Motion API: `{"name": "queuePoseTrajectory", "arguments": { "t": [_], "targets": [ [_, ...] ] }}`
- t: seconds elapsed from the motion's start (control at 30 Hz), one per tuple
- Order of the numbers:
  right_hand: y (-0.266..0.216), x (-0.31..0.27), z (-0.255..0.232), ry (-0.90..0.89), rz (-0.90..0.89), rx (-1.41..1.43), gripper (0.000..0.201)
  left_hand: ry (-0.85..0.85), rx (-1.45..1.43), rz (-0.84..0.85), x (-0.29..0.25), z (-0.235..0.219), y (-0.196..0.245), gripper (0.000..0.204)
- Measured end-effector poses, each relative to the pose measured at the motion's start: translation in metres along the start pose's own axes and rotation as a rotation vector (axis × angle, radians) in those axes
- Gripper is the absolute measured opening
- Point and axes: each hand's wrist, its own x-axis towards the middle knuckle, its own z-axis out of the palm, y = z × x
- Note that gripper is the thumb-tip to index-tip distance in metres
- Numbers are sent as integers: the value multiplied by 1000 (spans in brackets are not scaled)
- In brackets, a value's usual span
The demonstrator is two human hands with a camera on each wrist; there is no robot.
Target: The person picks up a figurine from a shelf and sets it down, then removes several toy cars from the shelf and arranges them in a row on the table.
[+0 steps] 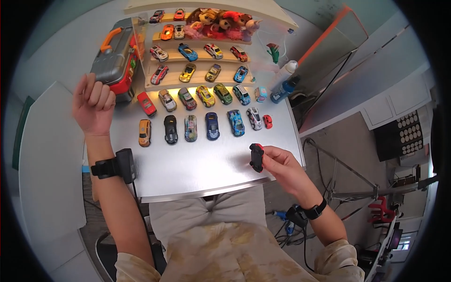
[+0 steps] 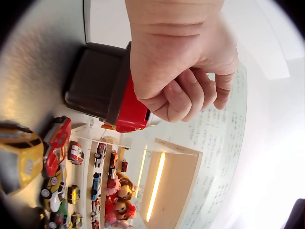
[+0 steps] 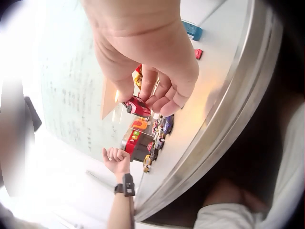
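Observation:
My right hand (image 1: 284,169) pinches a small red toy car (image 1: 257,158) above the front right of the metal table; its black underside faces the head camera. In the right wrist view the car (image 3: 138,107) shows red between thumb and fingertips of the right hand (image 3: 143,62). Raised beside the grey and red case (image 1: 112,61), my left hand (image 1: 96,105) has loosely curled fingers and nothing in them. The left wrist view shows the same bent fingers of the left hand (image 2: 181,71) in front of the case (image 2: 97,81).
Several toy cars stand in two rows on the table (image 1: 197,169), with more on the tiered wooden shelf (image 1: 202,56). Dolls (image 1: 221,23) sit on its upper right. A blue bottle (image 1: 284,89), a white bottle (image 1: 285,73) and a small box (image 1: 260,94) stand at the right.

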Motion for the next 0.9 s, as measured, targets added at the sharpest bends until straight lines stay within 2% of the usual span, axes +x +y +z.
{"name": "queuePoseTrajectory", "arguments": {
  "t": [0.1, 0.13, 0.33, 0.53, 0.73, 0.83, 0.9],
  "targets": [
    [-10, -1, 18, 42, -62, -340, 33, 3, 1, 4, -1, 2, 0, 36],
    [-3, 4, 14, 16, -220, -495, 33, 8, -3, 5, -1, 2, 0, 36],
    [-13, 7, 26, 103, -626, -1167, 33, 46, 3, 19, -1, 1, -1, 36],
    [-21, 5, 17, 130, -676, -1408, 29, 76, 19, 37, -2, 2, -1, 36],
    [-20, -4, -2, 191, -618, -1466, 27, 57, 18, 32, -1, 1, 0, 37],
    [-21, -9, -12, 212, -432, -1440, 27, 44, 17, 28, -1, 1, 0, 37],
    [-21, -11, -15, 225, -376, -1418, 28, 29, 13, 24, -1, 0, 0, 37]
  ]
}}
